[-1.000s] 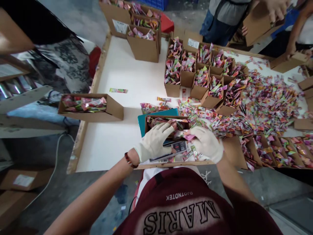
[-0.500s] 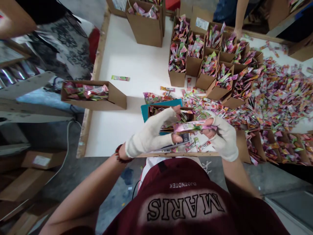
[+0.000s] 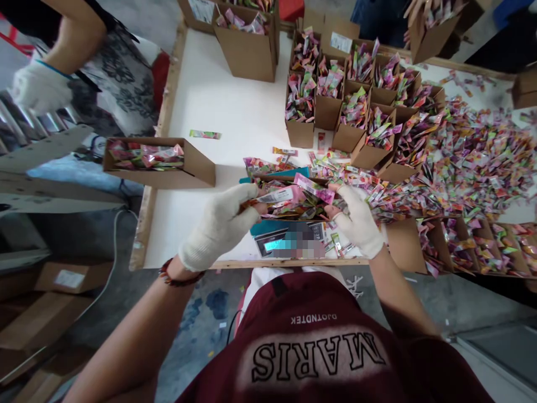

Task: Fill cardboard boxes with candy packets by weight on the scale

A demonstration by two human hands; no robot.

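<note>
An open cardboard box (image 3: 289,217) filled with wrapped stick packets sits on a teal-topped scale (image 3: 272,226) in front of me. My left hand (image 3: 222,224), in a fingerless white glove, has thumb and fingers closed round the left ends of some stick packets (image 3: 279,196) lying over the box. At the box's other end, my right hand (image 3: 358,221), gloved alike, has its bare fingertips about the right ends of the packets, near a purple one (image 3: 314,189). The scale's lit display (image 3: 274,245) shows below the box, its figures blurred.
Another filled box (image 3: 201,168) lies at the left. Filled boxes (image 3: 327,112) stand in rows behind, and more (image 3: 444,246) at the right edge. A large heap of loose packets (image 3: 482,151) spreads to the right. A co-worker's gloved hand (image 3: 42,87) is at upper left.
Both hands have moved apart and the packets between them have come down over the box. The scale's display is now uncovered. At upper right, another person now holds up a filled box.
</note>
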